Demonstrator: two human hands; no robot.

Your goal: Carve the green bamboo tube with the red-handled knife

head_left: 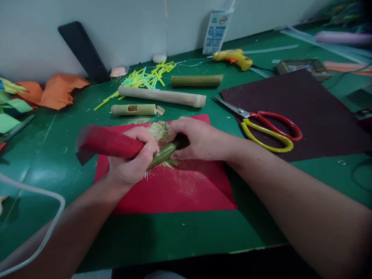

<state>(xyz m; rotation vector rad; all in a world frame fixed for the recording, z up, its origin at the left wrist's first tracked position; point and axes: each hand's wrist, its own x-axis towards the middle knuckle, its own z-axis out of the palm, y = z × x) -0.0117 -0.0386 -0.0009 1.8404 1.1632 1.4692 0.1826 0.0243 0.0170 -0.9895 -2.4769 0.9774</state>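
Observation:
My left hand (pixel 130 155) is closed round a thick red-wrapped handle (pixel 110 142), whose near end points left and is blurred. The tool's working end is mostly hidden; a small grey metal bit (pixel 166 126) shows by my right fingers. My right hand (pixel 197 139) grips a green bamboo tube (pixel 162 154), its thumb and fingers on either side. The tube slants between both hands over a red sheet (pixel 174 193). Pale bamboo shavings (pixel 158 131) lie heaped behind it, with finer dust scattered on the sheet.
Behind lie a bamboo tube with a cut window (pixel 136 109), a pale stick (pixel 162 96), another bamboo piece (pixel 196 80) and cut straws (pixel 145 77). Scissors (pixel 261 126) rest partly on a dark sheet (pixel 314 120). A yellow glue gun (pixel 232 59) and orange paper (pixel 59 91) sit farther out.

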